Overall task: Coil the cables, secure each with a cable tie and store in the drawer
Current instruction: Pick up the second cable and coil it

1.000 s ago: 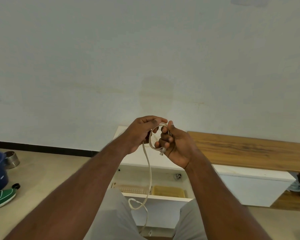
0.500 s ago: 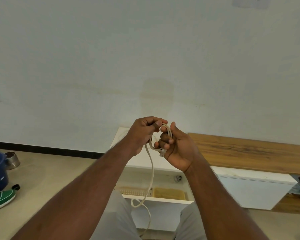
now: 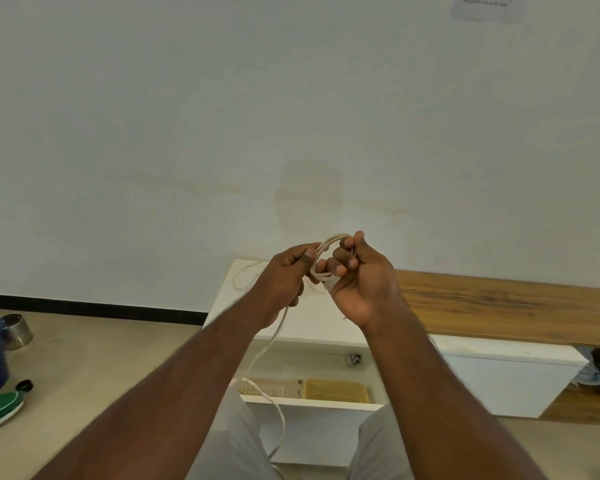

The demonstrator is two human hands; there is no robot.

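Wall notice (image 3: 488, 6) — text blurred, top cropped

Mid-frame: left hand (image 3: 284, 275) and right hand (image 3: 359, 278) both grip cream cable (image 3: 329, 242) loops; tail hangs over open drawer (image 3: 312, 403) below.

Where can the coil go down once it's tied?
In the open drawer, the bare floor behind the two trays looks free up to the small dark object. The white cabinet top is mostly bare; another cable lies at its far left corner. The trays crowd the drawer's front.
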